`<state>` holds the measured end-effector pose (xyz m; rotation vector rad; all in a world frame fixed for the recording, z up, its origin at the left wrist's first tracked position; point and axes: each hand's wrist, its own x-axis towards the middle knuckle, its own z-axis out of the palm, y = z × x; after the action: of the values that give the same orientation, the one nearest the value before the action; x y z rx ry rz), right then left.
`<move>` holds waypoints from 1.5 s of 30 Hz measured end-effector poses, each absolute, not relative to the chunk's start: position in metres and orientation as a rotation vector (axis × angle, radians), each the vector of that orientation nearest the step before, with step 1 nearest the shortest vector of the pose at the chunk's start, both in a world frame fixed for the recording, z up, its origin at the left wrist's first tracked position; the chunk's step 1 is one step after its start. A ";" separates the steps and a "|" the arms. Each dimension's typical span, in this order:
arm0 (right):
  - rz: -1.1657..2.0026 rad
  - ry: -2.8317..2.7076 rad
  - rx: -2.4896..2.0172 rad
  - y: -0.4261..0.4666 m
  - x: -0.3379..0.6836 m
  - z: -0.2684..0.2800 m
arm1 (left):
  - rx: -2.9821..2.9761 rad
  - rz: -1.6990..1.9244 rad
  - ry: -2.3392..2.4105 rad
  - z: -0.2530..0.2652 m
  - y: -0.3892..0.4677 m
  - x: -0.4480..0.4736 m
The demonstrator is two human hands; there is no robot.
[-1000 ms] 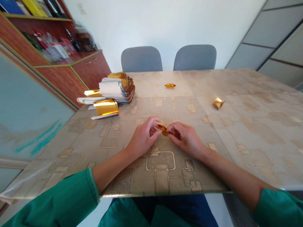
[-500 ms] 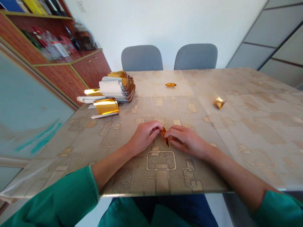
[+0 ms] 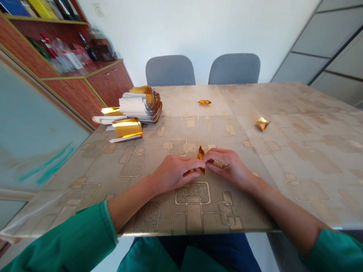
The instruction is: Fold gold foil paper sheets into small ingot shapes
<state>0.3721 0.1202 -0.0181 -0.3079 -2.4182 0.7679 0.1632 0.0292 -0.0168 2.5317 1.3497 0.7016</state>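
Observation:
Between my two hands, just above the table's near middle, is a small folded piece of gold foil paper (image 3: 201,152), narrow and pointed at both ends. My left hand (image 3: 177,170) reaches it from the left, its fingers closed on the paper's middle. From the right, my right hand (image 3: 228,166) pinches the same piece with thumb and forefinger. Fingers cover the paper's central part. Farther off lie two other folded gold pieces: a slim one (image 3: 204,102) near the back and a more opened-out one (image 3: 262,124) to the right.
A thick stack of gold-and-white paper sheets (image 3: 136,104) lies at the left back, with a curled gold sheet (image 3: 127,129) before it. A patterned cover lies over the table (image 3: 283,166). Two grey chairs (image 3: 170,71) stand behind, and a wooden cabinet (image 3: 109,81) is at left.
The folded gold paper has turned more upright and shifted slightly away from me. My left hand has slid from its far end down to its middle, closer to my right hand.

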 end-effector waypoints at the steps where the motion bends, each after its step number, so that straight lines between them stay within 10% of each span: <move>1: 0.779 -2.410 -0.316 0.120 0.372 -0.018 | 2.561 0.685 1.338 -0.018 0.030 0.163; 45: 0.814 -2.473 -0.349 0.120 0.373 -0.018 | 2.186 1.044 1.384 -0.026 0.036 0.166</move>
<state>0.3730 0.1201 -0.0179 -0.3488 -2.4734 0.8141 0.1663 0.0361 -0.0258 2.1865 1.3843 1.0439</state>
